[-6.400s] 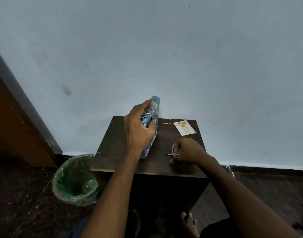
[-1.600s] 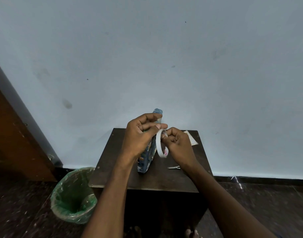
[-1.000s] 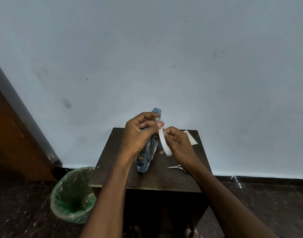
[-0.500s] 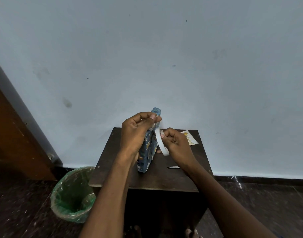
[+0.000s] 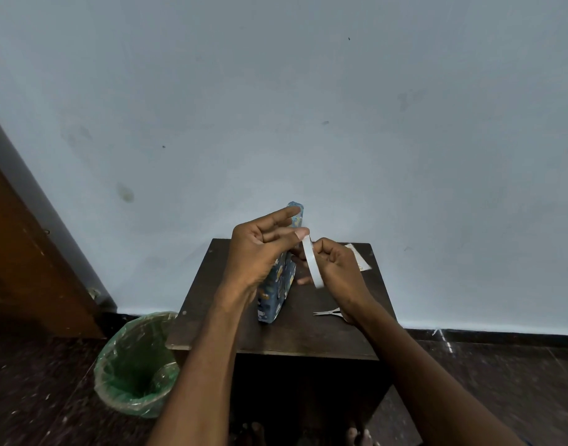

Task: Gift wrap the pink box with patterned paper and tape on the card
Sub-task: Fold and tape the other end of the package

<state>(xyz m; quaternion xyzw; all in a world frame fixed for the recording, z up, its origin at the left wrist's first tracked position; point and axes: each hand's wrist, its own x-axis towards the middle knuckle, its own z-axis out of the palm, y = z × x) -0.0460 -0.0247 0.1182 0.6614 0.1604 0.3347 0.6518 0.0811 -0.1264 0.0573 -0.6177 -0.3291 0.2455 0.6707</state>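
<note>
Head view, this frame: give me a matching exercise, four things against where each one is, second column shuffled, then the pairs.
Things:
1. tape roll
2. wrapped box
3. scissors
4. green-lined bin

Places:
A. on the floor, left of the table
B. flat on the table, near the right wrist
C. held in the right hand
D. on edge on the table, by the left hand

Pairs: 1-C, 2-D, 3-B, 4-A
</note>
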